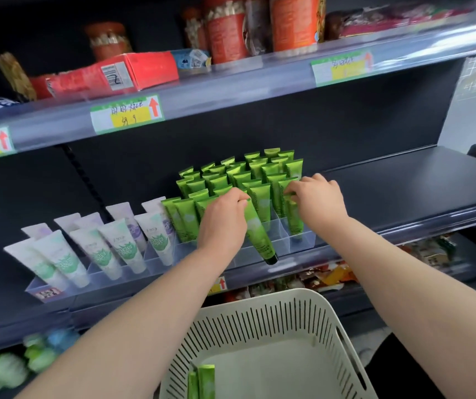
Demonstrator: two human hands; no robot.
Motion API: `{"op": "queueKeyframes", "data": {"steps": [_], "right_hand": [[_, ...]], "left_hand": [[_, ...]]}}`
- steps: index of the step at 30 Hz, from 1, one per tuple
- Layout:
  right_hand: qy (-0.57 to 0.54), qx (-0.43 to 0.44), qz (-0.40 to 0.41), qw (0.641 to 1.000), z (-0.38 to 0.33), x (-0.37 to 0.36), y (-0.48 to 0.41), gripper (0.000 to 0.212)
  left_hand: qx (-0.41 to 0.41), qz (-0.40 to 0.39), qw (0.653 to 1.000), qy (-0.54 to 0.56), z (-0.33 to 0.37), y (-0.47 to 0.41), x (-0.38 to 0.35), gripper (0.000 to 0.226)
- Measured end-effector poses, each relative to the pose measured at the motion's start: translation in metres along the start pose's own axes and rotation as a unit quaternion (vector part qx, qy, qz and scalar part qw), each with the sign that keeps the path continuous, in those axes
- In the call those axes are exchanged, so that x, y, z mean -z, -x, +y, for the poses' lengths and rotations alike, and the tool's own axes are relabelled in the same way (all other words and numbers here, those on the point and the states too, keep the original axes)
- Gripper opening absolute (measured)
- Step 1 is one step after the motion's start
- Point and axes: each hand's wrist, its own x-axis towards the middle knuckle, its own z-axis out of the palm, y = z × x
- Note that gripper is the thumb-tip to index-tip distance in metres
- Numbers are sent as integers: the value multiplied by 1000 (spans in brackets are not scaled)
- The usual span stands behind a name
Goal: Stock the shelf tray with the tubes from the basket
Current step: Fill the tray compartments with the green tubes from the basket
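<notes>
Now left hand [225, 218] grips one green tube [259, 228], right hand [318, 200] pinches another tube [294, 218] in the tray [303, 243]; basket [259, 295] holds two tubes [205, 381]

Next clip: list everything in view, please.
Tray tubes: roughly thirty, green, upright in clear tray, middle shelf.
White tubes: about a dozen, white with green or purple prints, left of the green ones.
Basket: one, cream, slotted, below the shelf.
Basket tubes: two visible, green, basket bottom.
Price labels: three, green-yellow, upper shelf edge.
Red box: one, red, upper shelf.
Jars: several, orange-red, blurred, upper shelf.
Left hand: one, holds tilted tube, green, cap down, over tray front.
Right hand: one, pinches end tube, green, tray's front right corner.
</notes>
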Motion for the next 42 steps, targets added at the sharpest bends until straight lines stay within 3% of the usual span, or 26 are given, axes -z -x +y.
{"op": "queueKeyframes", "data": {"steps": [10, 18, 22, 42], "right_hand": [[-1, 5, 1, 1000, 15, -11, -3, 38], [0, 51, 87, 995, 20, -6, 17, 45], [19, 63, 86, 994, 22, -6, 31, 47], [1, 54, 54, 997, -5, -9, 80, 44]], "left_hand": [[-28, 38, 999, -3, 21, -41, -9, 21], [-70, -58, 992, -87, 30, -46, -41, 22], [-108, -101, 978, -144, 28, -43, -51, 25], [-79, -78, 991, -78, 6, -5, -19, 27]]}}
